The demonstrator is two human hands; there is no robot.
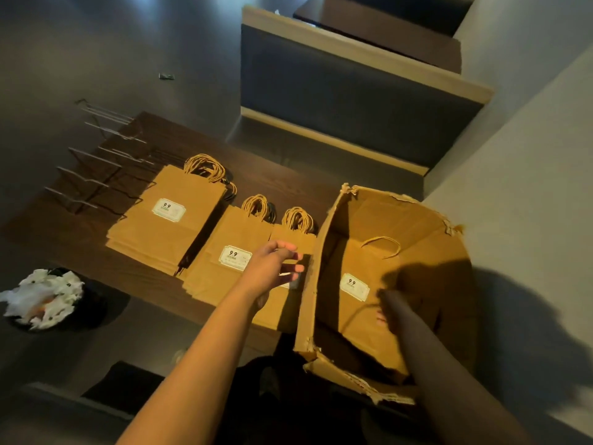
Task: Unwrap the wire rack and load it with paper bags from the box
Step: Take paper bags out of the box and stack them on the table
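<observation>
Three bag stacks on table (rack beside); one box.

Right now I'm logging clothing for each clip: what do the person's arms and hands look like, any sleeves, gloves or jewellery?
Both forearms are bare up to the frame edge, with no sleeves showing. The left hand wears no glove, ring or watch. The right hand lies in deep shadow, so jewellery cannot be ruled out.

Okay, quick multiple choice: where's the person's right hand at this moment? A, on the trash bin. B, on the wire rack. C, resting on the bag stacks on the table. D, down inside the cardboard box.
D: the right hand reaches down inside the cardboard box, at a paper bag lying there.
</observation>
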